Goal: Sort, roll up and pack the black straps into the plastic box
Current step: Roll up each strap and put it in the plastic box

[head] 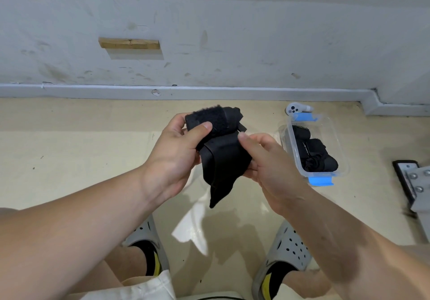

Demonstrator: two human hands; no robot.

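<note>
Both hands meet in the middle of the frame, above a pale floor (69,151). They hold one black strap (223,158) between them. The left hand (172,158) is curled round the strap's fuzzy rolled end, with the thumb pressed flat on top of the roll. The right hand (270,162) pinches the flat, smoother part just beside it, thumb on top and fingers tucked under. A loose tail of the strap hangs down from between the hands towards the lower centre of the frame.

The plastic box (293,151) stands open on the floor at centre right, near the right hand but not touching it. It is clear-walled with blue clips (321,181) at its near and far ends. Inside lie several rolled straps (314,153) — black bundles packed close together.

A white controller (296,109) lies just behind the box's far end. A metal bracket (416,183) with bolts shows at the right edge. On the scuffed white wall (232,44) at upper left sits a small wooden block (129,43). At the bottom of the frame are the person's grey clogs (288,248), worn over black socks.
</note>
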